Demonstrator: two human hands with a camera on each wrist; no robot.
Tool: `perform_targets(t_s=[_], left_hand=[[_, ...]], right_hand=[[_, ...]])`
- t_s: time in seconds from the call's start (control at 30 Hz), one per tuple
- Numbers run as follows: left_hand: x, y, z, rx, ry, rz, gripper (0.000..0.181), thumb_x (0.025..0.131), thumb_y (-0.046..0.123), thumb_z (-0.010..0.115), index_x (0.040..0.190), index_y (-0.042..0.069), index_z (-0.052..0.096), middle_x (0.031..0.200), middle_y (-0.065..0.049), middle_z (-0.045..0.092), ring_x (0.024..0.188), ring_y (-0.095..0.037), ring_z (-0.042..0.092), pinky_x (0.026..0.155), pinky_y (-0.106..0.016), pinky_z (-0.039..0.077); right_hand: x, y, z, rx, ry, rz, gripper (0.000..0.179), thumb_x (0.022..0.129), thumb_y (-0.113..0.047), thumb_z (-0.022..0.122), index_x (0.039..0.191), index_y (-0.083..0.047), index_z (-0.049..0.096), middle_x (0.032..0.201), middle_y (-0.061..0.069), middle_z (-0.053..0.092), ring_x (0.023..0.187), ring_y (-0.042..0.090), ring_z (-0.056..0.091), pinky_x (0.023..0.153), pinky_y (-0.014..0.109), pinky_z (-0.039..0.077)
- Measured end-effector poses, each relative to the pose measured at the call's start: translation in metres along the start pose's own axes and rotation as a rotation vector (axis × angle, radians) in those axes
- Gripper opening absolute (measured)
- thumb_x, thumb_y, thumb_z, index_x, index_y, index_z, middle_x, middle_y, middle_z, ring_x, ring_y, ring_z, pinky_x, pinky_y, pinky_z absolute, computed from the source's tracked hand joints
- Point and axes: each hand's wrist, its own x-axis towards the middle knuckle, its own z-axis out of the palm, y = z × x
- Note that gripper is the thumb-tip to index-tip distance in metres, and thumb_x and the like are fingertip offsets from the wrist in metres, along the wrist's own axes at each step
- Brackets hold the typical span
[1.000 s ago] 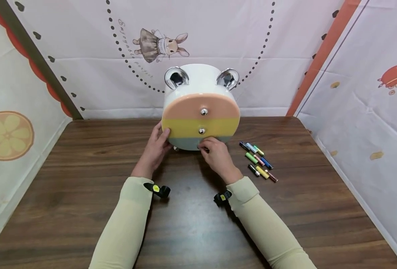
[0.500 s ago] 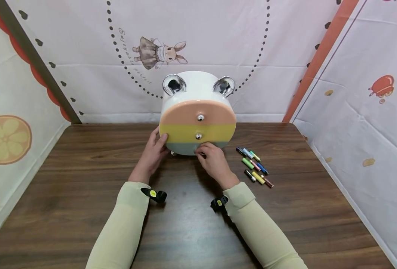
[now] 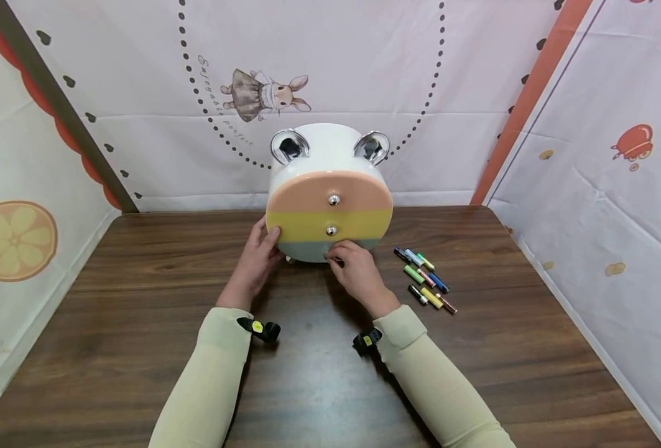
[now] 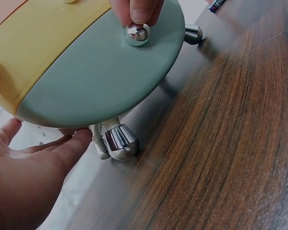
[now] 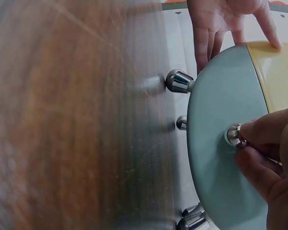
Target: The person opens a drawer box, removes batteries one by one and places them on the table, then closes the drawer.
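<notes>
A rounded white mini drawer cabinet (image 3: 321, 144) stands at the back of the table, its front striped orange, yellow and grey-green. Thumb and fingers of my right hand (image 3: 358, 274) pinch the silver knob (image 5: 235, 135) on the lowest, grey-green drawer (image 4: 86, 86). That drawer front lies level with the yellow one (image 3: 296, 227). My left hand (image 3: 254, 264) rests against the cabinet's left side, thumb on the edge of the yellow front, fairly straight fingers along the side. Short silver feet (image 4: 122, 142) carry the cabinet.
To the right of the cabinet, several short coloured marker-like sticks (image 3: 431, 297) lie in three small rows on the brown wooden table (image 3: 140, 348). Two shiny ear-like discs (image 3: 290, 147) stick up from the cabinet top. A printed white cloth (image 3: 364, 56) hangs close behind.
The head view has tilted a little, so the cabinet and sticks sit lower in it. Both hands keep their places on the cabinet, and the lowest drawer shows no visible movement.
</notes>
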Motion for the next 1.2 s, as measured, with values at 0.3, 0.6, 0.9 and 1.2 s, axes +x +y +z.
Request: perform_targets(t_s=[0.3,0.6,0.9,1.2], left_hand=[[0.0012,0.0047,0.0008,0.000,0.009,-0.009,0.064,0.097,0.048,0.050,0.152,0.031,0.021,0.156,-0.006,0.026,0.142,-0.028,0.033,0.113,-0.051,0.031],[0.0033,0.0012,0.0001,-0.005,0.022,-0.015,0.065,0.097,0.047,0.049,0.153,0.029,0.020,0.158,-0.008,0.024,0.144,-0.029,0.030,0.114,-0.052,0.030],[0.0007,-0.0016,0.0001,-0.013,0.038,-0.032,0.065,0.097,0.047,0.050,0.152,0.030,0.021,0.159,-0.008,0.023,0.144,-0.029,0.030,0.114,-0.051,0.030],[-0.0023,0.0025,0.0021,0.007,0.031,-0.025,0.065,0.097,0.048,0.050,0.152,0.028,0.022,0.157,-0.007,0.025,0.143,-0.029,0.031,0.113,-0.051,0.031]], right_hand=[[0.0025,0.0006,-0.0018,-0.008,-0.002,-0.002,0.006,0.087,-0.007,0.071,0.091,-0.008,0.075,0.097,0.005,0.069,0.090,0.019,0.066,0.079,0.032,0.056],[0.0030,0.0007,-0.0021,-0.003,-0.013,-0.006,0.007,0.088,-0.007,0.069,0.091,-0.008,0.075,0.097,0.004,0.069,0.090,0.018,0.066,0.078,0.030,0.056],[0.0003,0.0006,-0.0051,-0.027,-0.020,0.004,0.010,0.091,-0.007,0.065,0.089,-0.009,0.076,0.095,0.003,0.069,0.089,0.017,0.066,0.077,0.030,0.056],[0.0005,0.0002,-0.0036,-0.033,-0.013,0.012,0.009,0.090,-0.006,0.067,0.089,-0.009,0.075,0.094,0.002,0.069,0.087,0.017,0.066,0.075,0.030,0.056]])
